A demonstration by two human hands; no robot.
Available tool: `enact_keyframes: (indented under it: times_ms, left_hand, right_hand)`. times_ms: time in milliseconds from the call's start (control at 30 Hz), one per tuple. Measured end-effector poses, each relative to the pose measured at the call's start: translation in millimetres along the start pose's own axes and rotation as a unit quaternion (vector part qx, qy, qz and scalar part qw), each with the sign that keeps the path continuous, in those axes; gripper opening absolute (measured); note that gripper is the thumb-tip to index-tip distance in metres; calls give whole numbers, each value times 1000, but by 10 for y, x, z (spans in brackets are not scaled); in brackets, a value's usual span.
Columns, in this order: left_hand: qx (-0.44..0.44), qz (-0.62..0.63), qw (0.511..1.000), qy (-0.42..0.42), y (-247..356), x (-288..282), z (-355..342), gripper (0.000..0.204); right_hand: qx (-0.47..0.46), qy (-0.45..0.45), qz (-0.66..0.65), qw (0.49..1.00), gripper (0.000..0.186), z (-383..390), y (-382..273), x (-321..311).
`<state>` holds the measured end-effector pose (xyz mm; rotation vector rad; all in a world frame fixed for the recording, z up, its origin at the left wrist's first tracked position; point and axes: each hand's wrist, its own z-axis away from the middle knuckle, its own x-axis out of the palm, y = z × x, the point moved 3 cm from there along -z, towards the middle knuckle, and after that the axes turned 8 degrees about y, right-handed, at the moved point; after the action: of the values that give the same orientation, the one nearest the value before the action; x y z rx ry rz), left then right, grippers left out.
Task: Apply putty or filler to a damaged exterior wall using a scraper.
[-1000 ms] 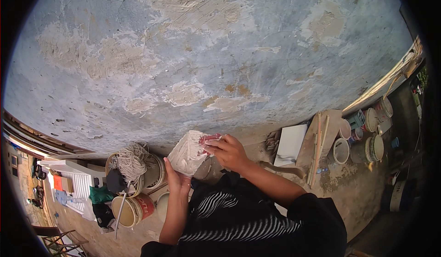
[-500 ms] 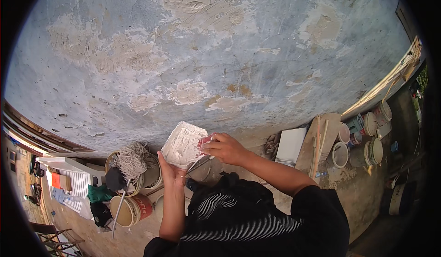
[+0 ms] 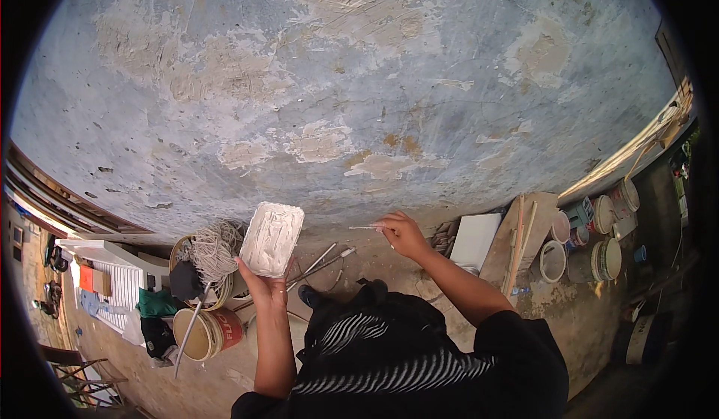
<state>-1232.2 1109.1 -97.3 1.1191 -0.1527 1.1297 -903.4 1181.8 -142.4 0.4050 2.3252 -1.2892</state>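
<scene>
My left hand (image 3: 265, 283) grips a shallow rectangular tray (image 3: 273, 239) from beneath its near end, fingers along the sides. White putty is smeared over the inside of the tray. To the right and apart from the tray, my right hand (image 3: 402, 233) is closed on a thin putty scraper (image 3: 362, 228), seen nearly edge-on and pointing left. Ahead stands a worn blue-grey wall (image 3: 314, 97) with several rough beige filler patches, one of them a low patch (image 3: 318, 142) beyond the tray.
On the left, a mop head (image 3: 217, 253) rests over buckets beside a red-and-white pail (image 3: 202, 333) and a white slatted rack (image 3: 120, 299). At right are a white panel (image 3: 475, 241), a leaning board (image 3: 529, 235) with sticks, and several paint buckets (image 3: 553, 260). Rods (image 3: 318, 267) lie near my feet.
My right hand has drawn the scraper out of the tray and moved right, turning it edge-on. The tray has shifted left in my left hand and stands more upright in the picture.
</scene>
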Motion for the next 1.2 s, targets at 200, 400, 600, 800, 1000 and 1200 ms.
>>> enact_keyframes:
  times_ms: [200, 400, 600, 800, 1000, 1200]
  left_hand:
    - [-5, -14, 1000, -2, -56, -118, -88, 74]
    - [-6, -21, 1000, -2, -204, 89, -121, 71]
    - [22, -24, 999, 21, -421, 348, -234, 73]
    - [15, -17, 1000, 17, -522, 421, -326, 73]
    - [-10, -38, 999, -16, -527, 305, -535, 71]
    - [-61, -64, 996, -23, -394, 124, -642, 68]
  right_hand:
    - [362, 115, -326, 865, 17, 314, 1024, 464]
    - [451, 275, -439, 727, 17, -91, 1560, 838]
    - [576, 337, -372, 646, 20, 232, 2331, 1078]
    - [599, 167, -362, 695, 11, 786, 2426, 899]
    - [529, 110, -419, 730, 11, 335, 1755, 698]
    - [371, 127, -398, 829, 17, -412, 676, 670]
